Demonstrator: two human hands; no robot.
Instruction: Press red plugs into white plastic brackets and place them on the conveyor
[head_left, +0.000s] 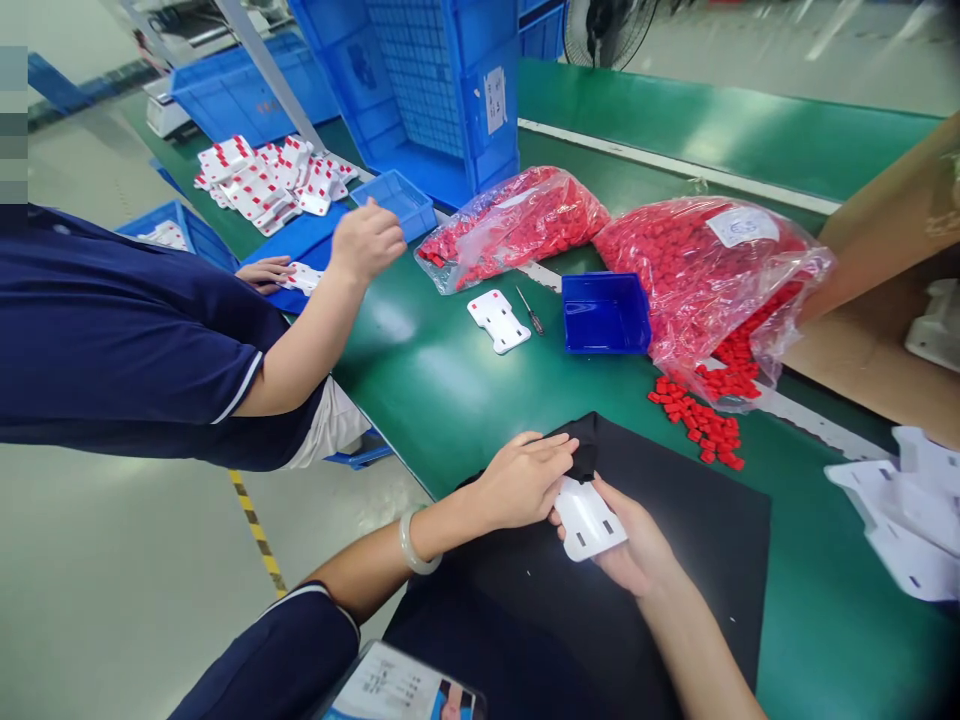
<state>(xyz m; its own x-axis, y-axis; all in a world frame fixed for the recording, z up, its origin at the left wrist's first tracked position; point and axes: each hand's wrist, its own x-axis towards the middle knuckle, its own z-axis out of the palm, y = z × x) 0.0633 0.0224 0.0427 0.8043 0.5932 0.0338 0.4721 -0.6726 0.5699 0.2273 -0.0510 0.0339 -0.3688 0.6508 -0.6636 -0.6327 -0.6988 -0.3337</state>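
Note:
My right hand [637, 545] grips a white plastic plate [589, 520] with small dark slots, held tilted above a black mat [705, 540]. My left hand [525, 480] is at the plate's upper left, its fingers pressed together on a bunched black cloth [583, 450] that covers the plate's top end. Beyond the mat, another white plate [499, 321] with one red corner lies on the green table [420, 370], beside a small screwdriver [531, 312]. Loose red pieces [701, 425] are scattered at the mat's far right edge.
A person [135, 340] works at the left with similar plates. Behind stand an open blue bin [606, 313], red-filled bags [720, 270] [525, 220], and a large blue crate [480, 100]. White plates [900, 510] are stacked right, near a cardboard box [862, 350].

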